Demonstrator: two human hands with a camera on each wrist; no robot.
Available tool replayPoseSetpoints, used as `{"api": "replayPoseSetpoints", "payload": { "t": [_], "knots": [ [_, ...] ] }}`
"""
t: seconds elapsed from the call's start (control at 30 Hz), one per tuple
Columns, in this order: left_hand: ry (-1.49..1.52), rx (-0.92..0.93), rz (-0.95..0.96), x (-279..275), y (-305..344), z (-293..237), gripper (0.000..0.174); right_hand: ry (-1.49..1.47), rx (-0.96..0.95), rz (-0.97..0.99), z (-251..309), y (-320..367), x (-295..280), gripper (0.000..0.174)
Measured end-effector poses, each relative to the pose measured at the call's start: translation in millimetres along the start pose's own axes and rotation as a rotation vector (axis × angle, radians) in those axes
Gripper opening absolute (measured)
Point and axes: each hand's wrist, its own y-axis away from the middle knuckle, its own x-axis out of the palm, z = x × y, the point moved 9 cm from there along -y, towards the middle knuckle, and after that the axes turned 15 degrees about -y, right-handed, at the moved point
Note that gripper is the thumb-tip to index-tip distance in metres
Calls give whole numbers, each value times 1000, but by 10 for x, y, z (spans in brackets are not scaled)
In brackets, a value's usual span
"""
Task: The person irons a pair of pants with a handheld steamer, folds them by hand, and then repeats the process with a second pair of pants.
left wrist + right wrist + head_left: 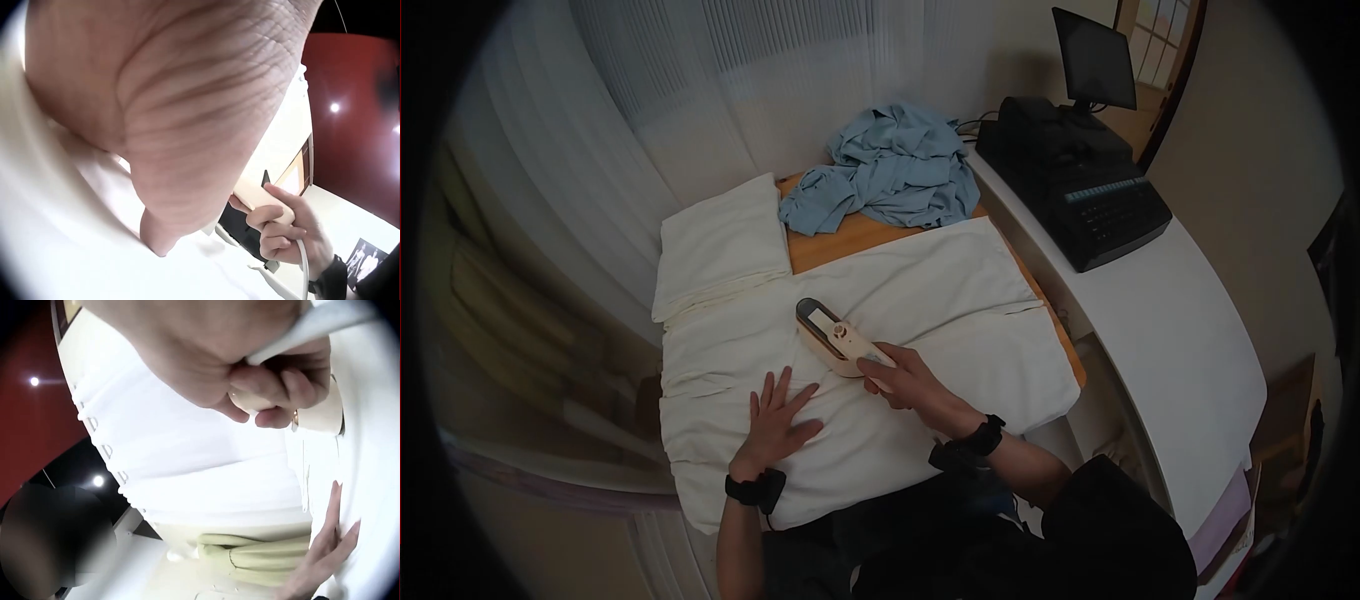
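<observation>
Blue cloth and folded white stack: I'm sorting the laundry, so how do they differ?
The blue cloth is crumpled in a heap; the folded white stack lies flat and neat. The blue cloth sits farther right, the folded white stack to its left. Both are plain fabric.

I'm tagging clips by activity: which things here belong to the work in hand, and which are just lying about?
In use: handheld iron, gripped by the right hand; spread white cloth, pressed flat by the left hand.
Lying about: blue garments; folded white stack; black register; monitor.
</observation>
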Motion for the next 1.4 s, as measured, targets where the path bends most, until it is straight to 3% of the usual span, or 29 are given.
{"api": "replayPoseSetpoints", "payload": {
  "t": [0.13, 0.2, 0.33, 0.4, 0.47, 0.57, 0.63, 0.7, 0.83, 0.87, 0.9, 0.97, 1.03, 1.1, 1.23, 1.27, 1.33, 1.37, 1.4],
  "knots": [
    [2, -8, -25, 57, 74, 6, 69, -71, 34, -139, 234, 155, -540, 39],
    [-2, -14, -15, 44, 56, -6, 69, -71, -57, -199, 406, 243, -890, 36],
    [19, -15, -34, 66, 46, -7, 70, -66, -302, -520, 625, 527, -1701, 36],
    [7, -25, -52, 79, 53, -14, 71, -52, -381, -530, 751, 704, -1857, 31],
    [-2, -27, -64, 114, 48, -20, 72, 79, -423, -614, 867, 938, -1953, 36],
    [-29, -36, -75, 92, 28, -48, 74, 51, -393, -624, 943, 1485, -2033, 47],
    [-29, -61, -69, 93, 57, -101, 75, -35, -600, -1052, 906, 2175, -2076, 47],
    [-60, -77, -76, 33, 30, -201, 76, -109, -732, -1116, 885, 2745, -2199, 43],
    [-122, -111, -45, 28, -88, -433, 77, 22, -724, -1077, 964, 3673, -2922, 34],
    [-138, -103, -61, 7, -133, -507, 76, 63, -810, -1301, 982, 3902, -3215, 23],
    [-153, -94, -73, -6, -165, -587, 75, 71, -788, -1292, 1013, 3995, -3319, 23],
    [-170, -70, -131, -15, -265, -776, 65, 439, -612, -1444, 1111, 4176, -3373, 28],
    [-204, -45, -211, -18, -383, -950, 57, 397, -600, -1482, 1059, 4312, -3434, 31],
    [-239, -52, -180, 9, -513, -1065, 57, 190, -710, -1513, 903, 4535, -3699, 32],
    [-275, -56, -164, 40, -659, -1208, 54, -42, -614, -1628, 885, 4489, -3576, 30],
    [-264, -54, -174, 47, -679, -1235, 54, -43, -602, -1613, 727, 4613, -4012, 30],
    [-256, -68, -205, 105, -723, -1273, 52, -1115, -104, -263, 178, 4273, -5027, 38],
    [-261, -58, -233, 114, -745, -1313, 52, -1472, 187, 506, 255, 4472, -4869, 43],
    [-267, -48, -263, 102, -772, -1359, 51, -1470, 201, 514, 398, 4180, -4378, 43]
  ]
}}
